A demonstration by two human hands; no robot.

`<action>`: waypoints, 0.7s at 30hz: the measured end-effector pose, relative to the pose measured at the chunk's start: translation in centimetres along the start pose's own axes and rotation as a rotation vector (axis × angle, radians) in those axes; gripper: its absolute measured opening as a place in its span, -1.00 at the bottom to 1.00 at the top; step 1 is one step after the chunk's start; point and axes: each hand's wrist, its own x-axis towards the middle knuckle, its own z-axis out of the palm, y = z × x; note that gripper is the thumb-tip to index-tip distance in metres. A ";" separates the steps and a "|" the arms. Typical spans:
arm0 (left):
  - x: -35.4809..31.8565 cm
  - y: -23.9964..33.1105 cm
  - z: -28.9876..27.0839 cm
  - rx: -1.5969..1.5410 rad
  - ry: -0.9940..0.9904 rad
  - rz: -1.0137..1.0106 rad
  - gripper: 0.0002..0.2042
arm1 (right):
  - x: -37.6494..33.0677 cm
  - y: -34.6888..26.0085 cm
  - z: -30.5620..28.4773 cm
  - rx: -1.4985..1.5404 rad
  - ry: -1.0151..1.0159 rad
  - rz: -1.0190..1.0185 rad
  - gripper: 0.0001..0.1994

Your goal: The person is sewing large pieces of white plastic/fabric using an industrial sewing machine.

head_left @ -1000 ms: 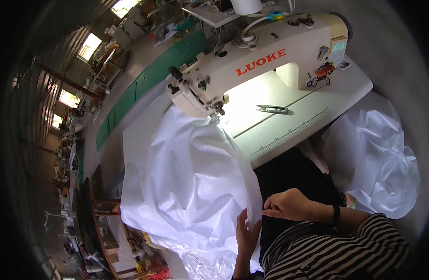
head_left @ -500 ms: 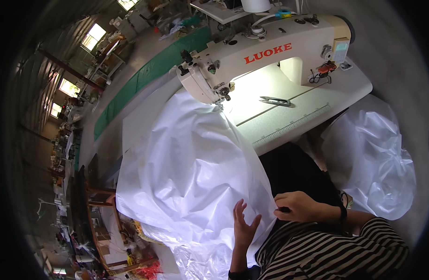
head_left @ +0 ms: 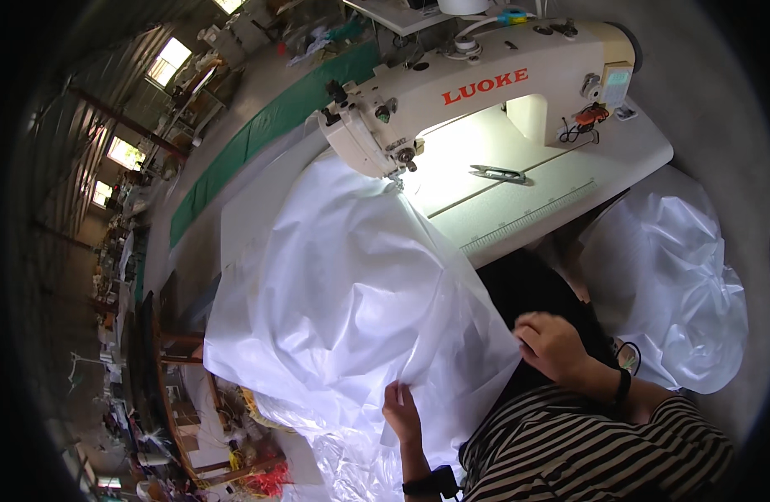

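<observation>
A large white plastic sheet [head_left: 343,284] lies over the left end of the sewing machine table and hangs down toward me in folds. Its top edge sits under the needle of the white sewing machine [head_left: 485,84]. My left hand [head_left: 401,412] is closed on a pinched fold of the sheet, low down in front of me. The sheet's right edge is gripped between the closed fingers of my right hand [head_left: 554,347], which pulls it out taut beside my lap.
Small thread snips [head_left: 498,175] lie on the lit machine table [head_left: 519,201]. A second bunched white plastic sheet [head_left: 674,293] is at the right. Behind stands a long green-covered strip [head_left: 268,134]. A wooden frame [head_left: 184,418] with tangled yellow and red material is at the lower left.
My left hand has gone from open fingers to pinching the sheet, moving left and down. My right hand has moved right and up, drawing the sheet's edge outward.
</observation>
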 end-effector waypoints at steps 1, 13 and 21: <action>-0.3 0.0 -0.4 -0.001 0.014 0.032 -0.88 | 0.2 0.0 0.6 -0.242 0.085 -0.068 -0.68; -0.5 4.4 -3.6 0.035 0.085 0.187 -0.90 | 5.8 -4.8 11.2 -0.642 -0.671 -0.655 -0.88; -3.1 8.8 -6.5 -0.237 -0.507 0.014 -0.86 | 1.3 -5.9 3.5 0.171 -0.494 -0.822 -0.85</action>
